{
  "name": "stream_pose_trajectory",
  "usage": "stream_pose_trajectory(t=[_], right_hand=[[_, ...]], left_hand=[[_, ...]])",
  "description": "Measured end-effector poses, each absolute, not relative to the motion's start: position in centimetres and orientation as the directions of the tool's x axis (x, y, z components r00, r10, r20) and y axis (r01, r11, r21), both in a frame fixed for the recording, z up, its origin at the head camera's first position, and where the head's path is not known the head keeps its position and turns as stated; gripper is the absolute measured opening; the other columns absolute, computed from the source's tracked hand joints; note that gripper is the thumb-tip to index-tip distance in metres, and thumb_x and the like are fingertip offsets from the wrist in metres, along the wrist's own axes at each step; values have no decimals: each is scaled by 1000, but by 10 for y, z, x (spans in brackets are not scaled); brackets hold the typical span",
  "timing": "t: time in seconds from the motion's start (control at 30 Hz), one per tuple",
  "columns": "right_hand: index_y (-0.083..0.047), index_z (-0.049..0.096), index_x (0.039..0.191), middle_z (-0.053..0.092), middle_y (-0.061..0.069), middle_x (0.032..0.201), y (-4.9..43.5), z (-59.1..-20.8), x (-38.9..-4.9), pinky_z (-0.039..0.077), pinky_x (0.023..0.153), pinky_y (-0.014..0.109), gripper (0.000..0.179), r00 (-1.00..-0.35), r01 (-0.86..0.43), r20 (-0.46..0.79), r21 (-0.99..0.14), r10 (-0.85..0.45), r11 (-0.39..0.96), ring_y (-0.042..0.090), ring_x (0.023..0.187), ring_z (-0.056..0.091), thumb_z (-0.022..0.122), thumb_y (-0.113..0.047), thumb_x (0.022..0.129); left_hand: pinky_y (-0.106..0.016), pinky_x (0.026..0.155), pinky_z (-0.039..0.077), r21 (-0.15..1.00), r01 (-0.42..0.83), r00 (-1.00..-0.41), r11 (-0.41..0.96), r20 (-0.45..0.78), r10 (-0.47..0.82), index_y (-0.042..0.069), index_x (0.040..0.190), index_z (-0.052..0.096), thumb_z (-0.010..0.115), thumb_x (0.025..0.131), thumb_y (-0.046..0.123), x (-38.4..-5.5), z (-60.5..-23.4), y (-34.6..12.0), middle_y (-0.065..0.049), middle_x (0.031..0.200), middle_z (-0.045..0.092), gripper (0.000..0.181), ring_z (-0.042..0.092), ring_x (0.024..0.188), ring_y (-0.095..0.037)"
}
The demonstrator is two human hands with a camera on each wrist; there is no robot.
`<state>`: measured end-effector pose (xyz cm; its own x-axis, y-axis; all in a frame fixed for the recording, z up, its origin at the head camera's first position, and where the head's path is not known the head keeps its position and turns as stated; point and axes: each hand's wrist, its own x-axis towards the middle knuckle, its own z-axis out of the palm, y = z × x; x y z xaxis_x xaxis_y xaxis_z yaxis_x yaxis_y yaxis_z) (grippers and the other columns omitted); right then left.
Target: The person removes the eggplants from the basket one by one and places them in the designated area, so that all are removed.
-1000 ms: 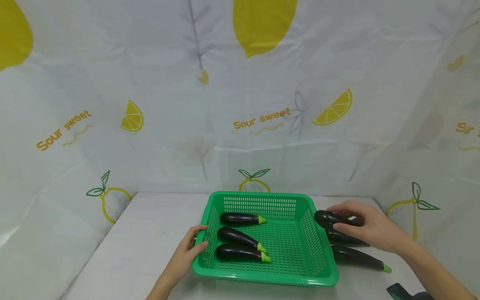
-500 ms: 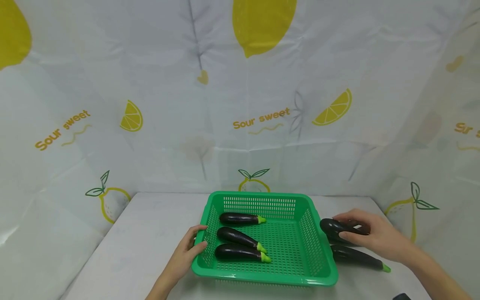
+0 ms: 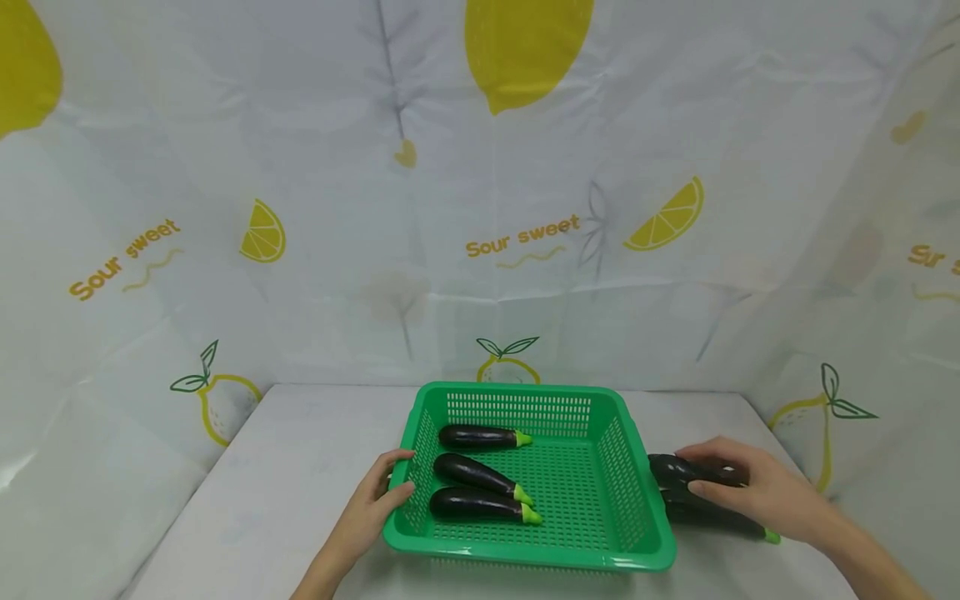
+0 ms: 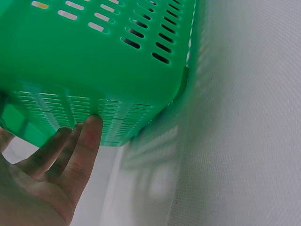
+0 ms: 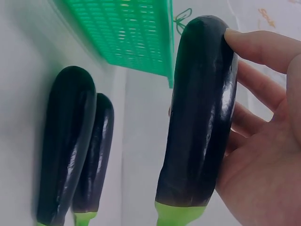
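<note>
Two full "Sour sweet" prints (image 3: 522, 237) | right hand (image 3: 761, 490) grips eggplant (image 5: 197, 113) | left hand (image 3: 371, 502), straight-fingered, touches basket (image 3: 528, 560)

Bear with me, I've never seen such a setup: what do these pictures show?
No machine here: a person works bare-handed. The wide view comes from a camera worn on the head; the two closer ones, from cameras on the left and right wrists. On the white table stands a green basket with three eggplants inside. The left hand touches the basket's side. The right hand holds another eggplant, and two more eggplants lie beside the basket.
</note>
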<state>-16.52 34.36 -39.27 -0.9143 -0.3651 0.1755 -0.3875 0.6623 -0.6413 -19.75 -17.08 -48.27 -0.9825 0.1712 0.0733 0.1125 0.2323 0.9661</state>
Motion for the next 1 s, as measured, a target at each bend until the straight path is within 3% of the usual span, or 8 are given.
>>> stream_pose_trajectory(t=[0.2,0.67,1.0], right_hand=[[-7,66,125,67,8,117,348,-401,-163,55,77,22,33,-920,-366,138,-641,-367,675,3,100,64,73,-18,95],[-10,68,123,66,7,116,357,-419,-161,54,78,23,33,-936,-320,98,-634,-337,704,-3,99,59,75,-22,94],[-10,69,122,67,6,115,362,-431,-157,55,78,25,33,-939,-302,73,-642,-336,705,-5,100,58,76,-23,93]], left_hand=[[-40,93,55,967,116,-982,229,76,174,20,142,52,63,102,29,-197,-482,-170,-19,149,48,42,53,132,-38],[-47,95,54,962,128,-983,241,91,158,21,141,53,63,102,28,-196,-482,-170,-20,149,48,41,52,132,-40],[-41,94,55,964,123,-983,235,86,163,20,142,53,63,102,28,-196,-482,-170,-20,147,49,42,53,131,-39]])
